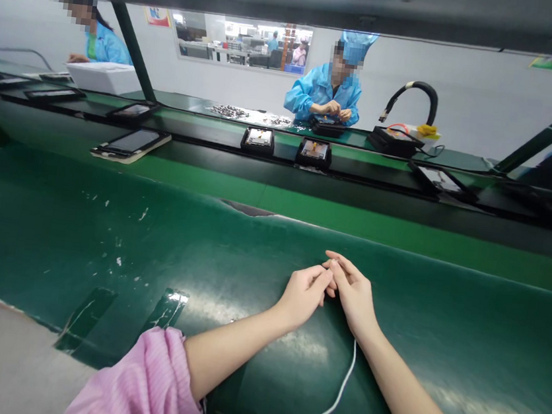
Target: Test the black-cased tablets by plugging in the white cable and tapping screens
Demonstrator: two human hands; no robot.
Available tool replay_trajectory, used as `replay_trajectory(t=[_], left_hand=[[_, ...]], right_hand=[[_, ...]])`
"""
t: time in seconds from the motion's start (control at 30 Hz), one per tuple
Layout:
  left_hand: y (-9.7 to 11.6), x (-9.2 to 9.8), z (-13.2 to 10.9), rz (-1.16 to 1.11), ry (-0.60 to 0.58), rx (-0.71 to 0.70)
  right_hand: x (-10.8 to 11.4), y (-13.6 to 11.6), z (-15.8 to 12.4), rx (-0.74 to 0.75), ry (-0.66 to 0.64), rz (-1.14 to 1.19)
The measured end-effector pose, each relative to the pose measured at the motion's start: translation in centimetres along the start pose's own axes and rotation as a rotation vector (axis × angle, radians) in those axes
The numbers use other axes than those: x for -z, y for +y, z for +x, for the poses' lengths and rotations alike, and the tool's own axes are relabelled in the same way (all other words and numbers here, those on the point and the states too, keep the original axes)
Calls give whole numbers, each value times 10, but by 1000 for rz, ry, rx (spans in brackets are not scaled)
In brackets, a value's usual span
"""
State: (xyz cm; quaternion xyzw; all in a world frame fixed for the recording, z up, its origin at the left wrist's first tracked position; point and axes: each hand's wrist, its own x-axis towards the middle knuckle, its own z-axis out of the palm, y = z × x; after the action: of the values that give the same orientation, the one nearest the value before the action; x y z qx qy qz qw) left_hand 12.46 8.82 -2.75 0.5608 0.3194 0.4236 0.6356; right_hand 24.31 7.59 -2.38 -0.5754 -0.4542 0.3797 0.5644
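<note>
My left hand and my right hand rest side by side on the dark green mat of the workbench. Their fingertips meet at the middle. The left fingers are curled into a pinch against the right fingers, which are drawn together with the index finger laid over the top. Whatever sits between the fingertips is hidden. A thin white cord runs from under my right wrist back toward my body. My left arm comes out of a pink striped sleeve.
Beyond the mat a green conveyor carries flat devices on trays. Across it a person in a blue coat works at small parts, beside a black hose fixture. Another person stands at the far left.
</note>
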Motion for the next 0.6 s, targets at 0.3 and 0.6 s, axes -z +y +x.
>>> replay_trajectory(t=[0.3, 0.6], left_hand=[[-5, 1, 3, 7, -21, 7], [3, 34, 18, 145, 45, -85]], right_hand=[[-2, 0, -1, -29, -38, 105], [3, 1, 2, -44, 154, 160]])
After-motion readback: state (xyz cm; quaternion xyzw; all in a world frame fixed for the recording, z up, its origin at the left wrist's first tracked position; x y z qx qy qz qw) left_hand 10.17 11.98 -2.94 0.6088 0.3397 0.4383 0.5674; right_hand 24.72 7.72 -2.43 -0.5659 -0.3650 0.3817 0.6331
